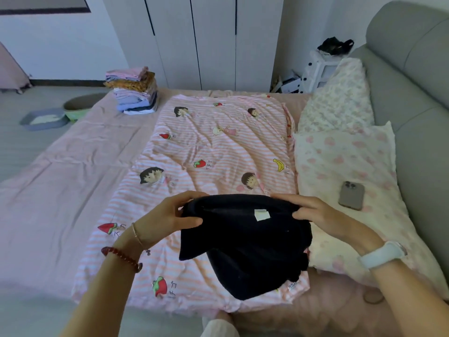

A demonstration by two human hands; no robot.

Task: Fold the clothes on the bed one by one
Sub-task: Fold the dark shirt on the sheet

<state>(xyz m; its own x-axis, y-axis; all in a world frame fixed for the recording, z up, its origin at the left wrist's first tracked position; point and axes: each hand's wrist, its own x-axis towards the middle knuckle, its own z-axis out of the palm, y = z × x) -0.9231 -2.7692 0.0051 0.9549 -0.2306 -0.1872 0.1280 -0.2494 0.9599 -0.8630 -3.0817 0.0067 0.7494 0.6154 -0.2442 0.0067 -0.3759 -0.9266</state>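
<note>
A black garment [245, 242] with a small white label near its top edge hangs in front of me, low over the striped pink cartoon quilt [213, 152]. My left hand [167, 216] grips its upper left corner, thumb in front. On the other side my right hand [315, 212] pinches the upper right corner. The cloth droops between and below both hands, and its lower end touches the quilt. A stack of folded clothes [134, 92] stands at the far left corner of the bed.
Two floral pillows [340, 152] lie along the right side against a grey headboard [418, 76], with a phone [351, 195] on the nearer pillow. A pink sheet [60, 171] covers the bed's left part. Wardrobe doors [194, 40] rise behind; a litter tray [45, 119] sits on the floor.
</note>
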